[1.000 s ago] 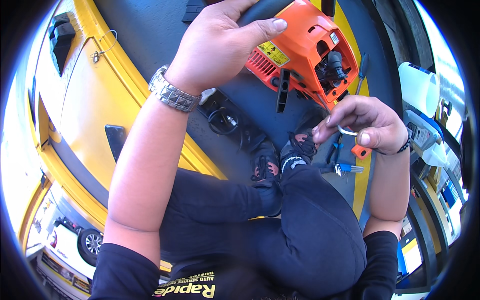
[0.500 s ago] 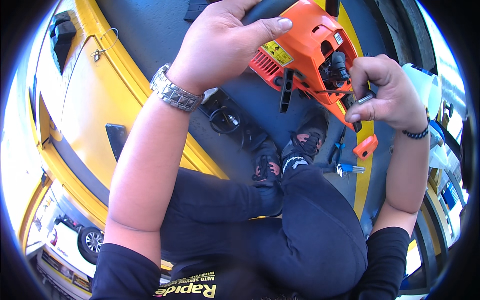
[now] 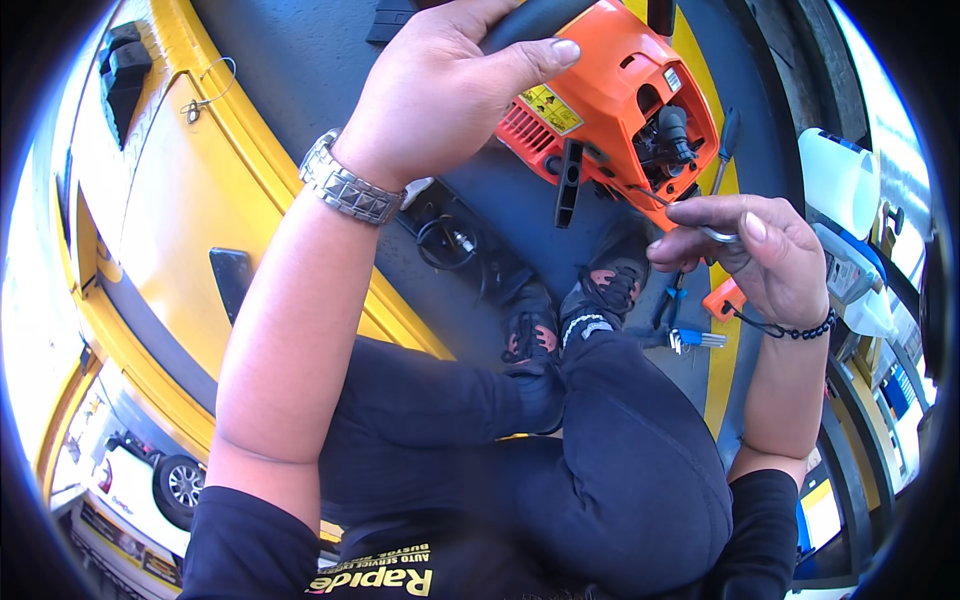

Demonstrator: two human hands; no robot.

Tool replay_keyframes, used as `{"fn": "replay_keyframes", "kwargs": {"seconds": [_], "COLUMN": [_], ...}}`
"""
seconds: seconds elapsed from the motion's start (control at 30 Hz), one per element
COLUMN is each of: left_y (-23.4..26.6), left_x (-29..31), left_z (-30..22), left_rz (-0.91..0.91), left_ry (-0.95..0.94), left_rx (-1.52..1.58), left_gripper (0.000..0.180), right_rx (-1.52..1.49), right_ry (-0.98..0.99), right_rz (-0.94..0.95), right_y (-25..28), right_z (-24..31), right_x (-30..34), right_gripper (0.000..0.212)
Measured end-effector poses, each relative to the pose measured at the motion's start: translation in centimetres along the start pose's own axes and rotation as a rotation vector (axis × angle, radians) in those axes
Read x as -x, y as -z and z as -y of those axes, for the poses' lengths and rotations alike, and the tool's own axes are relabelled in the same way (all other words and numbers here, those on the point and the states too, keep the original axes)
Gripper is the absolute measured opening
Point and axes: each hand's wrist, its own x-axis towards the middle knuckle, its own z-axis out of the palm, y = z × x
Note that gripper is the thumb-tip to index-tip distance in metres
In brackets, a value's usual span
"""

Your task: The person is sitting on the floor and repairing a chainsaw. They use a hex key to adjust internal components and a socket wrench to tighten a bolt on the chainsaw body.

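Upper centre: orange chainsaw (image 3: 605, 85), opened, not yet closed, clasped in left fingers (image 3: 535, 62); hex key (image 3: 720, 237) pinched in right fingers (image 3: 705, 209).

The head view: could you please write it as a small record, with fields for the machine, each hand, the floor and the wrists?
Machine: orange housing, dark parts showing in its opening
Left hand: grips the black handle
Right hand: holds a bent metal tool between its fingers
Floor: screwdriver, loose orange part, blue holder with metal keys
Wrists: metal watch on the left, dark beaded bracelet on the right
Unclear: whether the bent metal tool touches the machine
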Motion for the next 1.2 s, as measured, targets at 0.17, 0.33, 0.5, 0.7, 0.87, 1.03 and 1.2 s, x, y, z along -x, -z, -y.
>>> {"fn": "replay_keyframes", "kwargs": {"seconds": [0.17, 0.33, 0.5, 0.7, 0.87, 1.03, 1.2], "left_y": [-0.9, 0.0, -0.7, -0.3, -0.2, 0.0, -1.0], "left_x": [0.3, 0.6, 0.5, 0.5, 0.3, 0.4, 0.3], "left_z": [-0.8, -0.4, -0.8, -0.6, -0.4, -0.4, -1.3], "left_rz": [-0.036, 0.003, -0.032, -0.016, -0.014, -0.016, -0.06], "left_ry": [0.014, -0.046, -0.024, -0.012, 0.001, -0.005, 0.035], "left_rx": [0.043, -0.023, 0.006, -0.022, -0.046, -0.05, -0.032], "left_gripper": [0.033, 0.033, 0.031, 0.03, 0.029, 0.03, 0.029], "right_rx": [0.86, 1.093, 0.549, 1.146, 1.072, 1.297, 1.208], "right_ry": [0.436, 0.757, 0.624, 0.918, 0.921, 0.764, 0.827], "right_rz": [-0.147, -0.306, -0.438, -0.41, -0.534, -0.549, -0.641], "right_y": [-0.2, -1.3, -2.0, -2.2, -3.3, -3.2, -4.1], "right_z": [-0.1, -0.5, -4.4, -2.3, -2.2, -1.9, -2.1], "right_x": [0.0, -1.2, -1.3, -1.7, -2.2, -0.6, -1.1], "right_gripper": [0.022, 0.027, 0.042, 0.041, 0.036, 0.03, 0.033]}}
